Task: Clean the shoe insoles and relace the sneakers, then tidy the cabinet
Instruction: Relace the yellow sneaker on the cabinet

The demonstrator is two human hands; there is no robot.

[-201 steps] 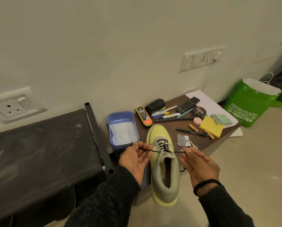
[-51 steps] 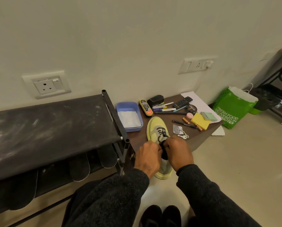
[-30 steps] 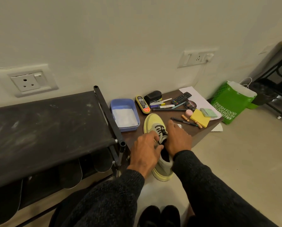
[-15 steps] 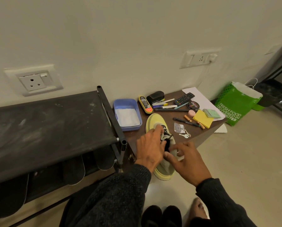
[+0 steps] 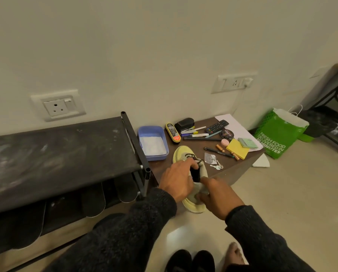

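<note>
sneaker (image 5: pixel 185 154): yellow-green, toe on the brown table (image 5: pixel 240 169), heel hanging off its near edge toward the person; both hands grip it, so it is probably propped there to steady it while the collar is handled.
shoe rack (image 5: pixel 56 150): black, far left, flat top dusty; dark insole-like shapes (image 5: pixel 92 201) hang under it, likely parked to dry, cannot confirm.
blue tub (image 5: pixel 144 132): just left of the sneaker toe, white cloth or paper inside; likely the cleaning supply kept within reach.
left hand (image 5: pixel 177 179): curled over the sneaker's left side and collar, fingertips at the dark opening; holds the shoe in place.
laces (image 5: pixel 191 157): black, threaded over the tongue, ends hidden by the hand; looks laced.
right hand (image 5: pixel 219 195): clasps the heel end, thumb at the collar rim, fingers wrapped under.
table clutter: keys (image 5: pixel 216 165), pens, sticky notes (image 5: pixel 237 151), remote (image 5: pixel 216 126) right of the sneaker; left apart, for the tidy step probably.
green bag (image 5: pixel 278 134): on the floor, far right.
change: half a second back the right hand floats open beside the shoe; now it grasps the heel. left hand stays at the collar. sneaker stays put.
</note>
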